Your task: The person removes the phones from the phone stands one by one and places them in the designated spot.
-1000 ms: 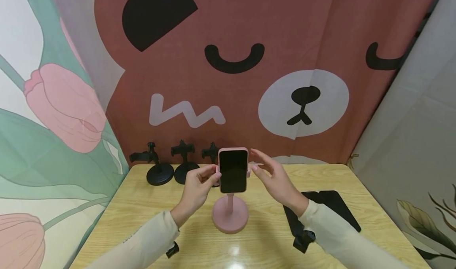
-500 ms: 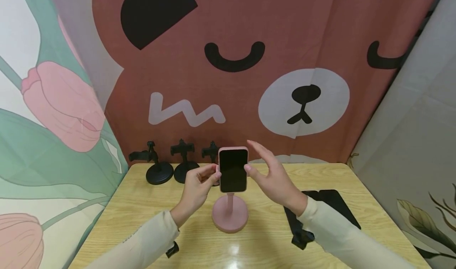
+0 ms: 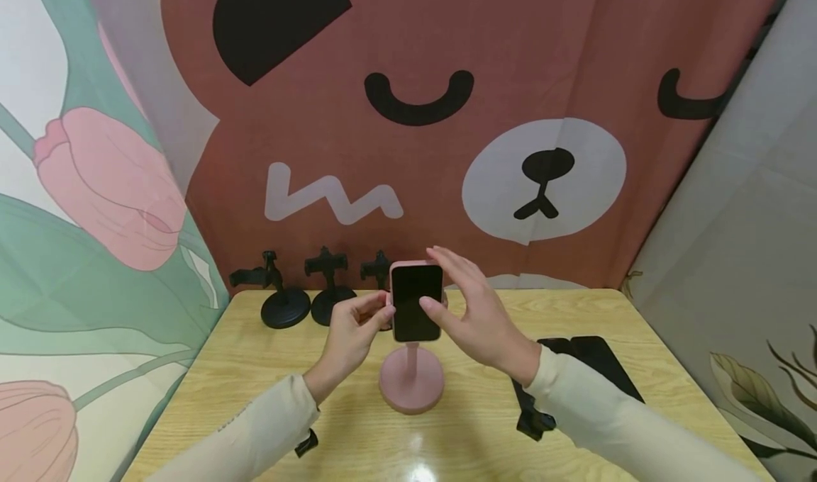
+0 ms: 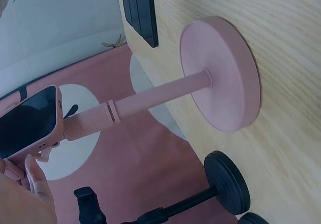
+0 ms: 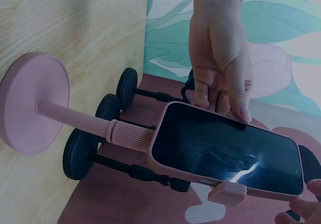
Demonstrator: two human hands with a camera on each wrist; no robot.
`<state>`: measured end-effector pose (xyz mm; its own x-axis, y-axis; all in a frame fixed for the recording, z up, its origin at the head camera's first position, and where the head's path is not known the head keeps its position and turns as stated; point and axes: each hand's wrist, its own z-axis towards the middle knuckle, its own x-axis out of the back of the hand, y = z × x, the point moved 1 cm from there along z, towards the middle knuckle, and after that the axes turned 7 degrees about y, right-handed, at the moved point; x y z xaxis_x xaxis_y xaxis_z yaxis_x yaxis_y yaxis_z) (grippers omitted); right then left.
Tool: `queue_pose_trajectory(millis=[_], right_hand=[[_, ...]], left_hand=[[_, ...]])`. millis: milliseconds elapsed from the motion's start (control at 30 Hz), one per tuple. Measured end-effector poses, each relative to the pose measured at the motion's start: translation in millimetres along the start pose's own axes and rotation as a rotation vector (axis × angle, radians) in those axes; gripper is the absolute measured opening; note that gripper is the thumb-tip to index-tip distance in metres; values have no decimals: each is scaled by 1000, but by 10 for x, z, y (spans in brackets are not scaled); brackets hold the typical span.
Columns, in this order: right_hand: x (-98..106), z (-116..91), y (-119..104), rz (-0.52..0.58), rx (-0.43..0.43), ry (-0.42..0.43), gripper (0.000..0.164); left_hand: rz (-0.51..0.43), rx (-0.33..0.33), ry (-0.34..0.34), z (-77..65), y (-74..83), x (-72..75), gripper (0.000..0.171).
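Note:
A pink phone stand (image 3: 411, 383) stands upright on the table, its round base flat on the wood. Its clamp holds a smartphone (image 3: 407, 319) in a pink case, dark screen facing me. My left hand (image 3: 353, 329) pinches the stand's clamp arm at the phone's left edge, fingers curled behind and thumb in front; the left wrist view shows this hand (image 4: 25, 196) at the clamp. My right hand (image 3: 479, 319) has fingers extended at the phone's upper right corner, its thumb overlapping the screen. In the right wrist view, the opposite clamp arm (image 5: 228, 193) grips the case edge.
Several black phone stands (image 3: 285, 307) stand in a row at the table's back left. Flat black items (image 3: 603, 361) lie at the right, partly under my right sleeve. Behind the wooden table (image 3: 255, 390) hangs a bear-print curtain (image 3: 434, 184).
My right hand has moved left from beside the phone to its upper right corner, the thumb now across the screen. My left hand stays at the clamp arm.

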<state>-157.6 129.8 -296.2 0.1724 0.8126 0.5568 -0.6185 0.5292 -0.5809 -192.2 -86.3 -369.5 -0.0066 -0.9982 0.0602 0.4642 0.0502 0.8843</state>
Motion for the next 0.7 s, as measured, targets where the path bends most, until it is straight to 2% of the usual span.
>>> queue_pose_trajectory(millis=[267, 500, 700], right_hand=[[-11, 56, -39, -34, 28, -21, 64], [-74, 115, -66, -41, 29, -46, 60], [-99, 172, -113, -66, 66, -37, 55]], left_hand=[[32, -31, -62, 43, 13, 48, 27], [109, -48, -230, 154, 40, 163, 29], [247, -99, -360, 267, 118, 248, 29]])
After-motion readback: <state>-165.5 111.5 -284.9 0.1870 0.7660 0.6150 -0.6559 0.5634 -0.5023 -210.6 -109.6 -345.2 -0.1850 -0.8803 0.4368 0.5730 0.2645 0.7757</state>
